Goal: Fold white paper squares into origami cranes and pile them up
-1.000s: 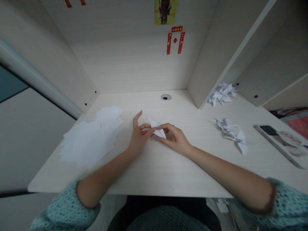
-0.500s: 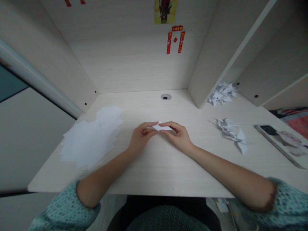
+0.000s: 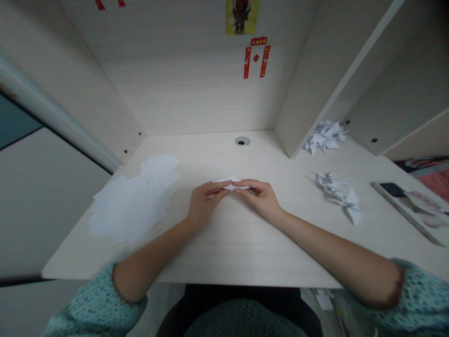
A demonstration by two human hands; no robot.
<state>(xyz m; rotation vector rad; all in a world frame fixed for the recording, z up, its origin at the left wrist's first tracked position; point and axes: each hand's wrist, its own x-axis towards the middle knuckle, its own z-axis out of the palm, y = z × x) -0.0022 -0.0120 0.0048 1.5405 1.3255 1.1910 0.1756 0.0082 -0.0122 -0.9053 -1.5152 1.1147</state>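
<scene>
Left hand [image 3: 202, 202] and right hand [image 3: 258, 197] pinch small folded paper [image 3: 229, 183] between fingertips, just above table [image 3: 228, 243] centre. Risk: uneven pinch skews crease; thin paper slips or tears.

Left hand [image 3: 202, 202]: fingers curled, fingertips pinched together and pointing right, wrist low.
Right hand [image 3: 260, 197]: fingers bent, tips pinched and pointing left, meeting the left hand's tips.
Forearms: 2, bare, converging from teal sleeves.

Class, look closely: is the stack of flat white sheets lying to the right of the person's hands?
No, the flat white sheets lie left of the left hand and right hand.
</scene>
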